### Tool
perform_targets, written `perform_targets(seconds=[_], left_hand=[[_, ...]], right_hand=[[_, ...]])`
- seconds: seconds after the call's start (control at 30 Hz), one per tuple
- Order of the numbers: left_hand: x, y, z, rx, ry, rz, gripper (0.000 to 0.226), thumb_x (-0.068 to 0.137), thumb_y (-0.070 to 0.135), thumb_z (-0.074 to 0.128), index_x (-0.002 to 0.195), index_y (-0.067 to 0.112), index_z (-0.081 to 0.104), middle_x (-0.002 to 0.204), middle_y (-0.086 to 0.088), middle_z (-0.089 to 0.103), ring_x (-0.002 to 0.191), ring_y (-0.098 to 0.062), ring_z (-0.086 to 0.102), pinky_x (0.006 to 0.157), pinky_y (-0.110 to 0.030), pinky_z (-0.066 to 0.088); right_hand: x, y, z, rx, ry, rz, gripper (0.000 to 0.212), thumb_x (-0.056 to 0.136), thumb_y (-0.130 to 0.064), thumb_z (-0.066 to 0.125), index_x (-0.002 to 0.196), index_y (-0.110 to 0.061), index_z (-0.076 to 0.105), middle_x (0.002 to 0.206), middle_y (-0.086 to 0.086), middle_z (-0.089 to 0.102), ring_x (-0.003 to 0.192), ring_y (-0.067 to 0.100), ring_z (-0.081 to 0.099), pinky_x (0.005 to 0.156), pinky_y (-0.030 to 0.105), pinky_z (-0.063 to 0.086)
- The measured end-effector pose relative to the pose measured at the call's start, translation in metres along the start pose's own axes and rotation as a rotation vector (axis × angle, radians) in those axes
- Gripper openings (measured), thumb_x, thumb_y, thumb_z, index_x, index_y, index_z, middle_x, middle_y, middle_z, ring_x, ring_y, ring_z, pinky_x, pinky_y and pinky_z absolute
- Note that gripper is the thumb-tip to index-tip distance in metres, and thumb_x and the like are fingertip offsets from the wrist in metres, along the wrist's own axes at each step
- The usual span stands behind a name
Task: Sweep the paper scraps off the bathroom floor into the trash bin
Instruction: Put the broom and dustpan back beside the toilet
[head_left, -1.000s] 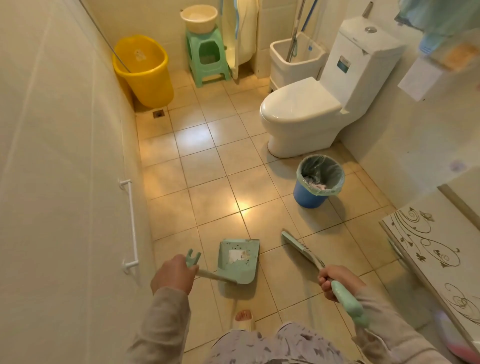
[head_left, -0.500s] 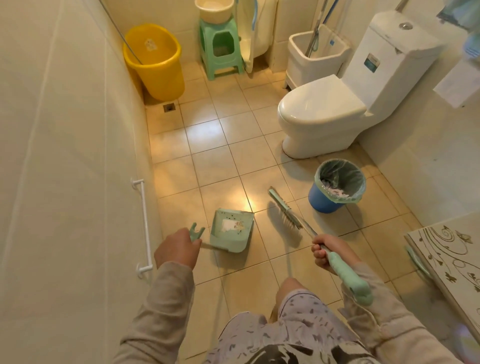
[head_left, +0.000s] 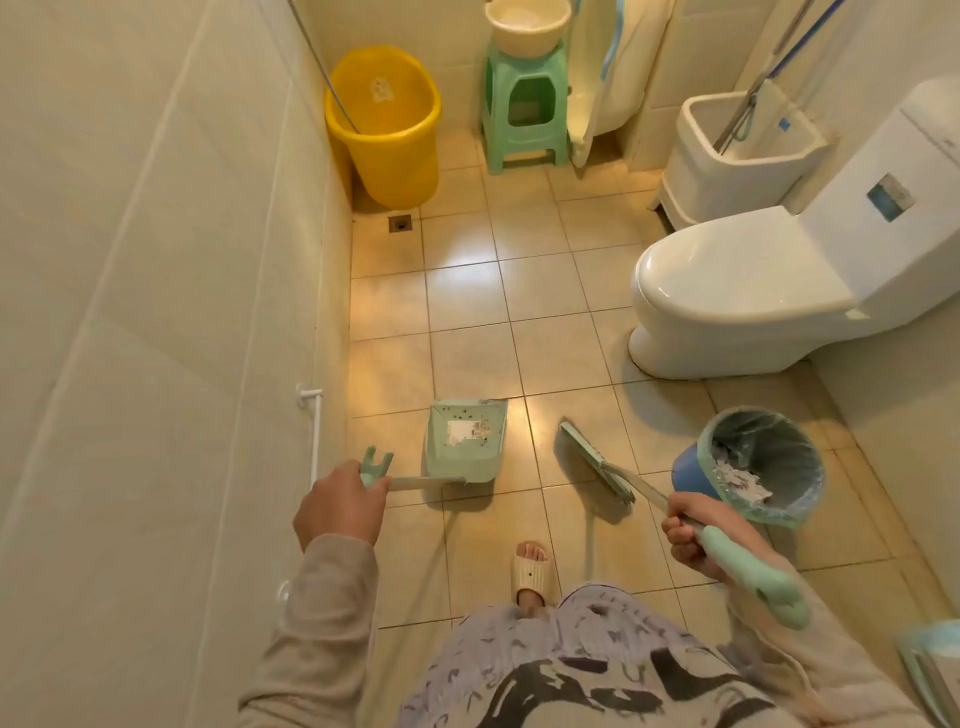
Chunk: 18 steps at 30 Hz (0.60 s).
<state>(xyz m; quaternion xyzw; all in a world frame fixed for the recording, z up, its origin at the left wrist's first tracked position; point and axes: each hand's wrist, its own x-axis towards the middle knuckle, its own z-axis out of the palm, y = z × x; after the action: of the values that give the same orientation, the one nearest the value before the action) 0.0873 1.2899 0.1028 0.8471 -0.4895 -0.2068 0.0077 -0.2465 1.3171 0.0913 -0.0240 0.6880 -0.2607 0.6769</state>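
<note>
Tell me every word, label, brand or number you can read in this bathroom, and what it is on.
No text can be read.
Sticker on the toilet tank: blue-grey, too blurred to read.
Mark inside the yellow bucket: a pale picture, no legible words.
Small blue tag on the mop sink: too small to read.

A dustpan (head_left: 466, 441) with paper scraps (head_left: 469, 432) in it lies on the floor (head_left: 550, 291), left of a broom (head_left: 597, 462). The trash bin (head_left: 753, 467) stands right of the broom, in front of the toilet (head_left: 737, 291). A bucket (head_left: 387, 124) and stool (head_left: 524, 104) stand against the back wall.
</note>
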Motion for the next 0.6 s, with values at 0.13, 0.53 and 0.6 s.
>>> perform_targets(seconds=[0.13, 0.53, 0.6], left_hand=[[0.044, 0.027, -0.011, -0.023, 0.009, -0.045, 0.027, 0.090, 0.037, 0.055, 0.102, 0.014, 0.065, 0.098, -0.013, 0.070, 0.089, -0.033, 0.063, 0.065, -0.029, 0.042], [0.227, 0.099, -0.058, 0.040, 0.021, 0.064, 0.026, 0.090, 0.033, 0.056, 0.104, 0.013, 0.065, 0.097, -0.013, 0.070, 0.088, -0.033, 0.063, 0.067, -0.030, 0.045], [0.262, 0.120, -0.071, 0.079, 0.012, 0.133, 0.027, 0.090, 0.033, 0.055, 0.104, 0.013, 0.064, 0.096, -0.013, 0.070, 0.087, -0.033, 0.063, 0.067, -0.030, 0.047]], right_hand=[[0.024, -0.063, 0.029, -0.008, -0.044, 0.021, 0.027, 0.090, -0.001, 0.027, 0.067, -0.012, 0.035, 0.026, -0.001, 0.038, 0.015, 0.006, 0.031, 0.026, 0.005, 0.025], [0.095, -0.206, 0.120, 0.040, -0.033, -0.016, 0.027, 0.090, 0.000, 0.029, 0.067, -0.011, 0.038, 0.028, -0.001, 0.041, 0.015, 0.005, 0.033, 0.025, 0.005, 0.028], [0.106, -0.227, 0.134, 0.082, -0.020, -0.024, 0.026, 0.090, 0.000, 0.030, 0.069, -0.010, 0.039, 0.030, -0.001, 0.041, 0.016, 0.005, 0.033, 0.026, 0.006, 0.028]])
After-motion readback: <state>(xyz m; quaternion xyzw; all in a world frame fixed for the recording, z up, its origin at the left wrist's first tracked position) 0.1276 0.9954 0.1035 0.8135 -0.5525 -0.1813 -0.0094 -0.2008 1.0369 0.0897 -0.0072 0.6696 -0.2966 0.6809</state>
